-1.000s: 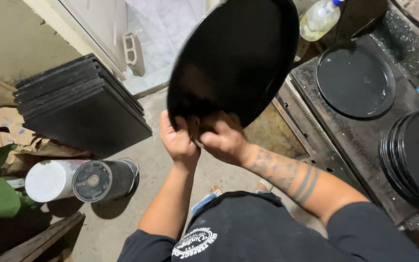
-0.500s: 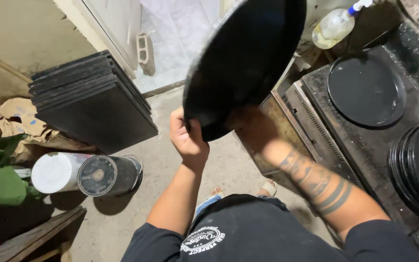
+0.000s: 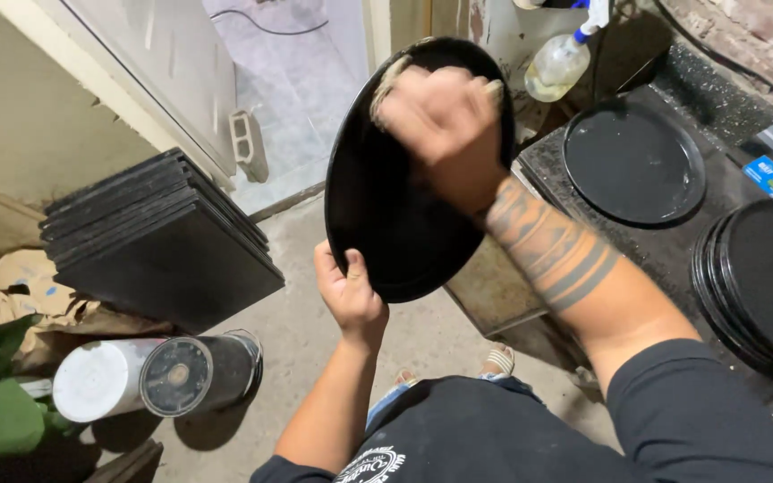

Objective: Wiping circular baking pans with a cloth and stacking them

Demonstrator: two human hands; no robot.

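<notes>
I hold a round black plate (image 3: pixel 386 215) upright in front of me. My left hand (image 3: pixel 349 295) grips its lower left rim, thumb on the front. My right hand (image 3: pixel 436 116) presses a pale cloth or pad (image 3: pixel 388 82) against the upper face of the plate; the hand is blurred and the pad shows only at its edges.
A black counter (image 3: pixel 664 246) at right holds one round plate (image 3: pixel 632 161) and a stack of round black plates (image 3: pixel 762 286). A spray bottle (image 3: pixel 561 63) stands behind. A stack of square black slabs (image 3: pixel 158 241) and two lidded tubs (image 3: pixel 149 376) sit on the floor at left.
The plate has turned more upright and lower. My right hand left the bottom rim and moved up onto the plate's face with the pad. My left hand stays on the lower rim.
</notes>
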